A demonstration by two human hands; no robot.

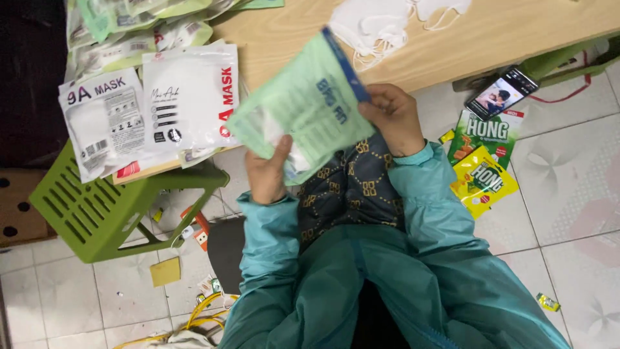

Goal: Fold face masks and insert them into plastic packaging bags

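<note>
i held a pale green mask pouch (303, 106) up between both hands, above my lap and in front of the wooden counter (452, 39). its long axis ran on a slant, from the low near corner at my left up to the blue sealed strip at the far right. my left hand (268, 171) sat under the lower edge, fingers (279, 152) pinched on the pouch from below; my right hand (394, 116) gripped the upper right edge beside the blue strip, fingers (374, 106) curled over it. both hands were closed on the pouch, so neither was nearer than the other; the pouch lay directly between them, tilted toward my face. something white showed inside it near my left hand, probably a folded mask, though the film blurred it. both forearms, in teal sleeves, rose from my lap with elbows tucked in and wrists bent inward. to my left, white mask packets (155, 110) lay stacked on a green plastic stool (97, 207). loose white masks (381, 26) rested on the counter beyond the pouch. on the tiled floor (568, 174) at my right lay a phone (502, 92) with a lit screen, a green snack bag (487, 132) and a yellow snack bag (483, 181).
</note>
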